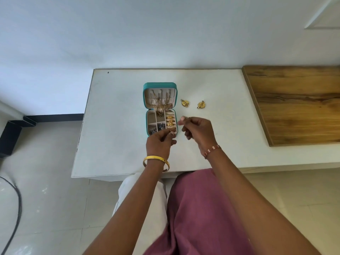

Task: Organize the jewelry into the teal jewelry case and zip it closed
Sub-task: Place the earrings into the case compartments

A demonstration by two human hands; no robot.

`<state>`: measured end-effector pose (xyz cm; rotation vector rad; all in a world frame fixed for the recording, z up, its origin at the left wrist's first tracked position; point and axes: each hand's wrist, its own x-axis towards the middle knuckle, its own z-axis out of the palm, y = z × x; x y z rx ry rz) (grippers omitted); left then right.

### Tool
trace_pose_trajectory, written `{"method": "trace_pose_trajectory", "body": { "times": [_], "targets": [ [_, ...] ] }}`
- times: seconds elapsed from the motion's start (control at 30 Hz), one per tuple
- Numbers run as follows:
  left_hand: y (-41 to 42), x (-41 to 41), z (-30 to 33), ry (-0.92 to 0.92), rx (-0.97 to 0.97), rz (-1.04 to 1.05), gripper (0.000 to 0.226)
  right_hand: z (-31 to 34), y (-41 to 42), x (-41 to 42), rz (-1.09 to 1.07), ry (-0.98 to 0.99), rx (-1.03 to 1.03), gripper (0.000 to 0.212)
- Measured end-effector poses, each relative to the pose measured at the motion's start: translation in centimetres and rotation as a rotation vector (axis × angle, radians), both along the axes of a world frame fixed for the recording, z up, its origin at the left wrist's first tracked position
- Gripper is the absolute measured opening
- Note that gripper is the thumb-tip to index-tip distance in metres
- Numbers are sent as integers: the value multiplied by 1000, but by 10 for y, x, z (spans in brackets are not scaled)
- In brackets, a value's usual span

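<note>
1. A black cable (17, 205) curves across the pale tiled floor (55, 199) at far left, beside one dark block (11, 138) standing against the wall.
2. One white counter (114, 144) carries the work; the teal jewelry case (159, 109) lies unzipped near its middle, lid laid back away from the person.
3. In the lid (159, 95), gold chains (161, 103) hang from three tabs; their number cannot be told. The tray below is split into compartments: three gold rings (170, 120) sit in the roll slots on its right side, and small dark pieces (156, 128), too small to count, fill the near-left sections.
4. The left hand (161, 142), one gold bangle (156, 161) on its wrist, hovers at the near edge of the case, fingers (170, 134) curled together over the near-right corner of the tray; whether they pinch anything cannot be told.
5. The right hand (197, 132), one beaded bracelet (212, 150) on its wrist, is raised just right of the case, fingers curled, thumb and forefinger pinching a small item (186, 118) too blurred to name.
6. Two gold fan-shaped earrings (184, 103) (201, 105) lie side by side on the counter, to the right of the lid and beyond the right hand.
7. One wooden board (298, 105) covers the right end of the counter.
</note>
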<state>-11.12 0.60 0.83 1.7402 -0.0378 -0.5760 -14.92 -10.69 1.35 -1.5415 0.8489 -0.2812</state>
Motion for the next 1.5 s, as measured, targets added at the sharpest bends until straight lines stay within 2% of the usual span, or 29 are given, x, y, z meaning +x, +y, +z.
{"method": "trace_pose_trajectory", "body": {
  "times": [0.13,0.23,0.43,0.53,0.7,0.87,1.17,1.4,1.5],
  "targets": [
    [6,4,-6,76,-30,67,21,-23,-25,18,-94,133,-291,16],
    [9,8,-7,94,-51,87,20,-42,-39,26,20,295,-520,22],
    [10,13,-9,120,-72,111,15,-52,-40,31,178,372,-757,17],
    [11,14,-9,139,-76,120,12,-51,-37,28,169,360,-753,15],
    [19,18,-5,128,-41,148,7,-31,-17,22,58,156,-643,10],
    [38,30,-5,106,-40,269,9,-10,9,34,183,54,-551,10],
    [19,71,-2,27,127,260,16,-17,27,85,323,185,-571,15],
    [5,88,-5,-92,335,143,21,-26,24,95,337,254,-630,18],
    [7,87,-6,-106,365,113,21,-27,26,96,348,254,-654,20]
  ]
}}
